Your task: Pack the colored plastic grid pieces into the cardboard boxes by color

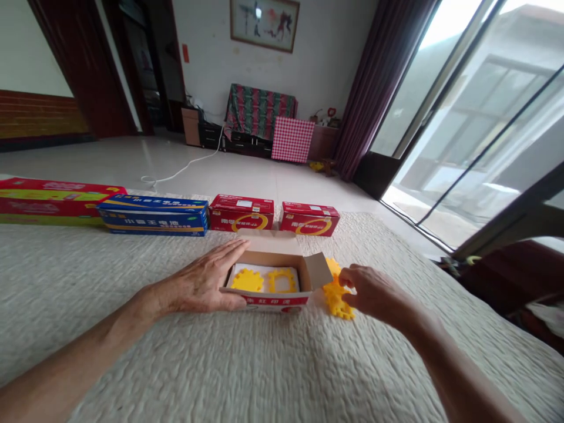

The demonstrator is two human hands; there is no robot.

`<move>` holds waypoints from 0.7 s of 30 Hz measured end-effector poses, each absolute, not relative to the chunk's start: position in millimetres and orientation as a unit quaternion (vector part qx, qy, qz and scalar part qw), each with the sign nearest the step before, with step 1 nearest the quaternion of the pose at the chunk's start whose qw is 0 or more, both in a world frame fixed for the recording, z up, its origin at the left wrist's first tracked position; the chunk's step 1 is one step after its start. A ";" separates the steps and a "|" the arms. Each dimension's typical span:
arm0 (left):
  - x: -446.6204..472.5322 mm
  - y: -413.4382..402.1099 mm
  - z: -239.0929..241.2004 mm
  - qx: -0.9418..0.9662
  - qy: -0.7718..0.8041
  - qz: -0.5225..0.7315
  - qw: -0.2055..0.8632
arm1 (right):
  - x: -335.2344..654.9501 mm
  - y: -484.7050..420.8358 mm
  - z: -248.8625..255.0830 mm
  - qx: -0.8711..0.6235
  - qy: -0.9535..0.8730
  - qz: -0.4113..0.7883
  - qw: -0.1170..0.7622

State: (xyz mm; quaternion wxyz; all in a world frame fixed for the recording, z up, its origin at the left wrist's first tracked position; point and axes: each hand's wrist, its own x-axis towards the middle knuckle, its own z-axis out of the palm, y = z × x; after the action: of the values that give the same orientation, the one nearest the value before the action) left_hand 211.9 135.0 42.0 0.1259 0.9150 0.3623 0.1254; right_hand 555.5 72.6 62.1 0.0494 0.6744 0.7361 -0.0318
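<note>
An open cardboard box (288, 301) with red printing stands on the quilted cover, its flaps folded out. Inside it lie a solid yellow toothed piece (247, 281) and a yellow frame-shaped piece (288, 272), side by side on a white layer. My left hand (198, 285) grips the box's left end, with the thumb along the front and the fingers at the back. Just right of the box, a small pile of yellow toothed pieces (340, 304) rests on the cover. My right hand (374, 291) reaches over that pile, fingertips pinched on a yellow piece partly hidden by the fingers.
Behind the box stand two red boxes (241, 212) (309, 220), a blue box (153, 215) and a long red and green box (57, 202) in a row. The quilted cover (247, 370) spreads beneath everything. A white cable (185, 165) runs across the floor beyond.
</note>
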 end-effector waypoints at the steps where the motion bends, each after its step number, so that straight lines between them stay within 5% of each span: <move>1: 211.9 135.1 41.8 0.915 0.362 0.127 0.126 | 554.0 73.7 59.7 0.678 0.732 -0.030 0.058; 10: 210.5 136.4 38.6 0.915 0.366 0.119 0.121 | 558.8 73.4 68.4 0.676 0.736 -0.012 0.045; 17: 210.4 137.0 38.6 0.914 0.360 0.130 0.132 | 539.8 90.5 128.4 0.632 0.758 0.105 -0.125; 21: 211.0 136.1 40.4 0.910 0.371 0.116 0.143 | 475.4 102.3 129.6 0.587 0.799 0.058 -0.118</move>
State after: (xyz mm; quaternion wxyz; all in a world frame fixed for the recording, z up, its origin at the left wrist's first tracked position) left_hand 211.0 136.1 40.4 0.1435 0.9101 0.3712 0.1159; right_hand 475.4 102.3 129.6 -0.1180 0.5871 0.7987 0.0583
